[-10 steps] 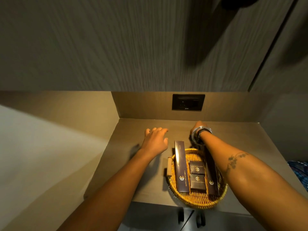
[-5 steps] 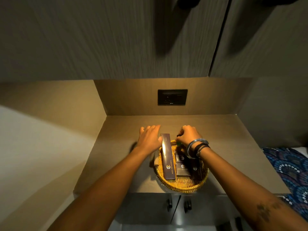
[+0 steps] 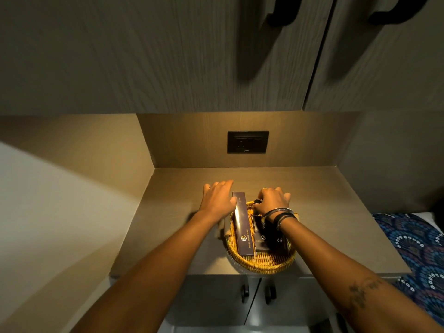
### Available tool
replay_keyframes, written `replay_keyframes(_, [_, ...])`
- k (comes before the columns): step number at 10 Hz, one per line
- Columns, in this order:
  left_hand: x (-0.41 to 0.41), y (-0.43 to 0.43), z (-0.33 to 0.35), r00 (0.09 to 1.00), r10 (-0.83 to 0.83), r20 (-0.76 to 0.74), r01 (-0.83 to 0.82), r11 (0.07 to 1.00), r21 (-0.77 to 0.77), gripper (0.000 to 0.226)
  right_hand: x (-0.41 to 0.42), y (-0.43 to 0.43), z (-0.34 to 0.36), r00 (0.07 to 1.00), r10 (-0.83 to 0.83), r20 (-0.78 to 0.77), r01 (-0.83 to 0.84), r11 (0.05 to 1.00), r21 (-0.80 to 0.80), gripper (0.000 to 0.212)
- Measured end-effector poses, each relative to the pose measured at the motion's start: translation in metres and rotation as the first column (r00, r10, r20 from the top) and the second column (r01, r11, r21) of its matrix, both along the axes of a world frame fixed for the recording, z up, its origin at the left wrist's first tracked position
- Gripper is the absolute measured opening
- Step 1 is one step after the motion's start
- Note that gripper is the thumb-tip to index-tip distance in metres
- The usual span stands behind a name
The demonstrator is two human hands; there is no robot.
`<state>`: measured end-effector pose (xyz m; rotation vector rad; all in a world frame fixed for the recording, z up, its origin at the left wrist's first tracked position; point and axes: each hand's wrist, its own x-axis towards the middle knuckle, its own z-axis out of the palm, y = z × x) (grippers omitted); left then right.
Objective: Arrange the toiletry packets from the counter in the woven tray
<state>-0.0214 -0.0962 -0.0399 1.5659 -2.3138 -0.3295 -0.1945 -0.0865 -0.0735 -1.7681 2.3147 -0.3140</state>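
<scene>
On the counter (image 3: 312,200), woven tray (image 3: 262,263) with dark toiletry packets, long packet (image 3: 243,227) along its left side, left hand (image 3: 219,198) spread flat beside it, right hand (image 3: 272,200) curled at far rim, grip unclear.

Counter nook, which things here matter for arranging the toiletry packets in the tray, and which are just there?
Part of the job:
- woven tray
- long dark packet
- small dark packets
- left hand
- right hand
- counter

Just there:
- wall socket
- upper cabinet handles
- lower cabinet handles
- patterned fabric
</scene>
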Motion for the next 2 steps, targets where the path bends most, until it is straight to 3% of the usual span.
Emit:
replay_keyframes(1, [0.004,0.000,0.020,0.999,0.030,-0.017,-0.032,0.991,-0.128,0.046,0.001,0.008,0.014,0.998,-0.007,-0.060,0.004,0.999,-0.048,0.046])
replay_keyframes(2, [0.009,0.000,0.031,0.999,0.027,-0.047,-0.036,0.974,-0.224,0.036,0.001,0.018,0.023,0.998,-0.025,-0.060,0.018,0.993,-0.116,0.045])
